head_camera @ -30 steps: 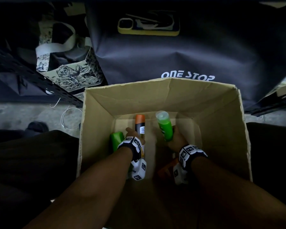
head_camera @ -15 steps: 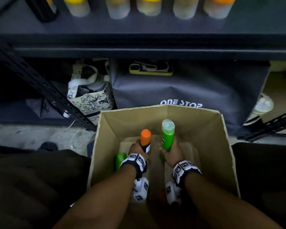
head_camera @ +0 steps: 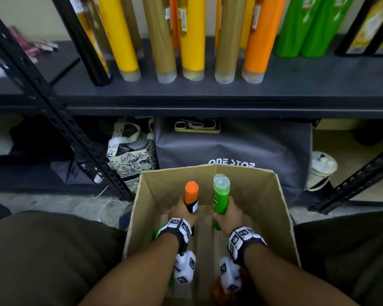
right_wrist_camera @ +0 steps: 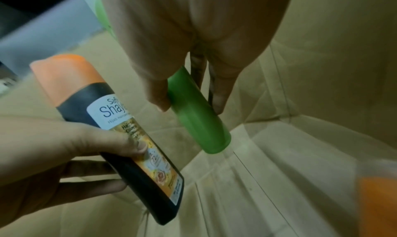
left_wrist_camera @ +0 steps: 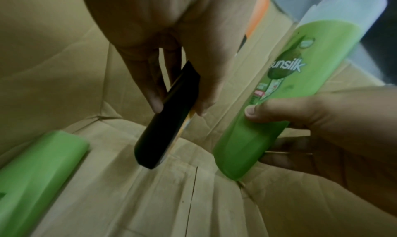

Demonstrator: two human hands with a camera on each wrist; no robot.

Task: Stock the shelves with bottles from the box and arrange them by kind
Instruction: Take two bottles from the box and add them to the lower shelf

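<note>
Both full: left grip (head_camera: 181,212) wrapped round the orange-capped Shayla bottle (head_camera: 191,196), right grip (head_camera: 227,215) round the green Sunsilk bottle (head_camera: 220,195). Probably stiff, slick plastic; best held mid-body.

The brown cardboard box (head_camera: 283,217) was open on top; tall bottles crowded the dark metal shelf (head_camera: 208,100) above.
</note>
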